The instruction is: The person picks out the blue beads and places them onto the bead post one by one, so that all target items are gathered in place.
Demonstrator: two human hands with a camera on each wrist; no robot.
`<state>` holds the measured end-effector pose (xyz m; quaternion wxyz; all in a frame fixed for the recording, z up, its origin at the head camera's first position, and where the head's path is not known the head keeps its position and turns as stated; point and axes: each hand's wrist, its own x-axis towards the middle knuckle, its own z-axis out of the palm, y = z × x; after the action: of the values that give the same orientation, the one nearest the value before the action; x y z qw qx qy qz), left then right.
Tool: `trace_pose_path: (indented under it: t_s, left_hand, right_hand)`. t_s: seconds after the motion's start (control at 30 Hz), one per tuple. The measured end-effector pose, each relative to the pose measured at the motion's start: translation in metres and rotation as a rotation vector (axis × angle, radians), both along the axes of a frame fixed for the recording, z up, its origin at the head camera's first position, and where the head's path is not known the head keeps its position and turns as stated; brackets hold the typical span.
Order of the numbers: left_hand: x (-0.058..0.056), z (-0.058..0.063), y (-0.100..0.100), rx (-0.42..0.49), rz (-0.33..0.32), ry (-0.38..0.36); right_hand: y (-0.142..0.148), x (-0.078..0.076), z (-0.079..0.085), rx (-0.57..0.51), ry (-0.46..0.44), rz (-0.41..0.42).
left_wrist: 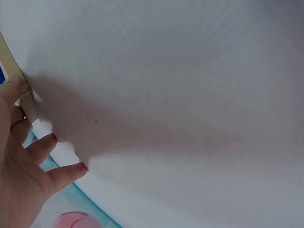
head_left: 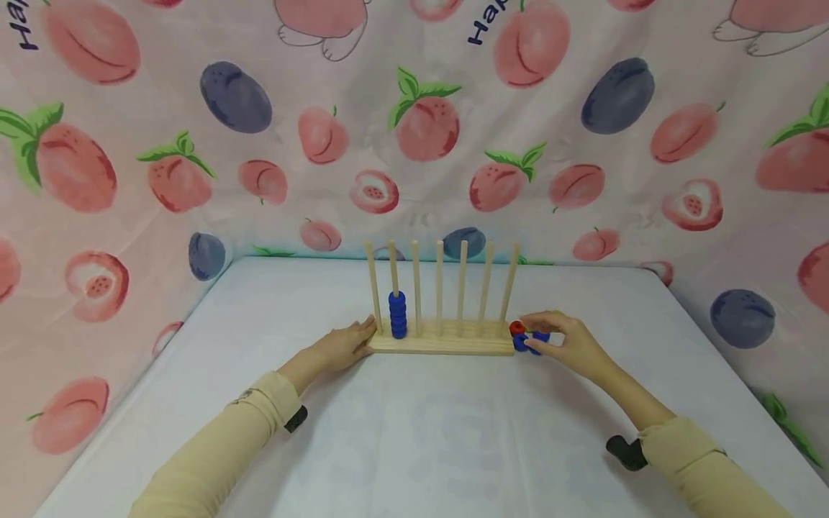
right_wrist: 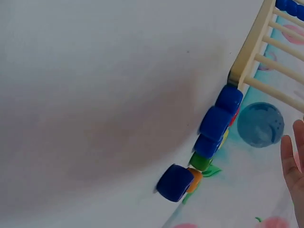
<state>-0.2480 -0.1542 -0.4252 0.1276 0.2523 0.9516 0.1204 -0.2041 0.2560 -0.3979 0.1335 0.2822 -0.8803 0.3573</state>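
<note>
Over there, a pinkish cloth printed with fruit hangs behind the white counter and along both sides.

Your head view is bright and even; your wrist views are dimmer and greyer, with broad, soft shadows across the flat white surface.

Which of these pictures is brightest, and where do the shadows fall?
Head view: the brightest, with soft shadows on the white table; left wrist view: dimmer and greyish, a broad blurry-edged shadow beside the wooden stand; right wrist view: also dim, a wide soft shadow near the beads.
</note>
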Motion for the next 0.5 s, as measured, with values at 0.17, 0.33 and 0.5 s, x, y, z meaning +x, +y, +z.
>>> trace_pose_path:
  t_s: [0.17,0.33,0.5]
  left_hand:
    - [0.001,0.000,0.000,0.006,-0.012,0.004]
    - [0.002,-0.001,0.000,0.007,-0.021,0.007]
    - [0.001,0.002,0.000,0.010,-0.002,-0.006]
  right_hand:
    - [0.009,-0.003,-0.004,0.037,-0.021,0.040]
    - [0.016,-0.005,-0.005,0.095,-0.098,0.046]
    - [0.020,-0.007,-0.003,0.142,-0.185,0.022]
